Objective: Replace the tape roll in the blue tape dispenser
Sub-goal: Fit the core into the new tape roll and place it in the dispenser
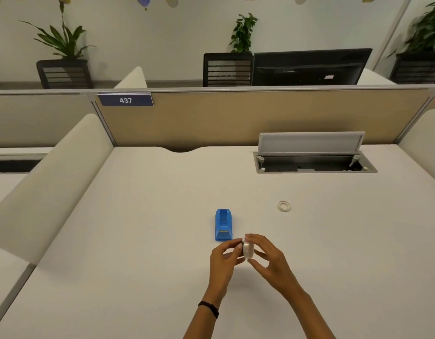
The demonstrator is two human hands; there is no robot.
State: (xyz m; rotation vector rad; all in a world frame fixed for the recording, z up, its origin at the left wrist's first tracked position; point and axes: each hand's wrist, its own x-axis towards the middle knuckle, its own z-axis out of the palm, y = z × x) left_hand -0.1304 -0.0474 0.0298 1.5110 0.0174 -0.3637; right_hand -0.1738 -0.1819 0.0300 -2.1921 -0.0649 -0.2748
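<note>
The blue tape dispenser (223,224) stands on the white desk (138,216), its roll bay open and with no roll in it, cutter end toward me. Just in front of it, both hands meet around a white tape roll (248,250) held upright above the desk. My right hand (265,260) grips the roll's rim between thumb and fingers. My left hand (225,259) pinches a small dark piece (240,245) at the roll's left face; what that piece is I cannot tell. A thin, nearly used-up tape ring (284,206) lies flat on the desk to the right.
An open cable hatch (314,162) with a raised lid is sunk into the desk at the back right. A tan partition (236,118) closes the far edge. Padded dividers stand on the left (47,182) and right (424,143).
</note>
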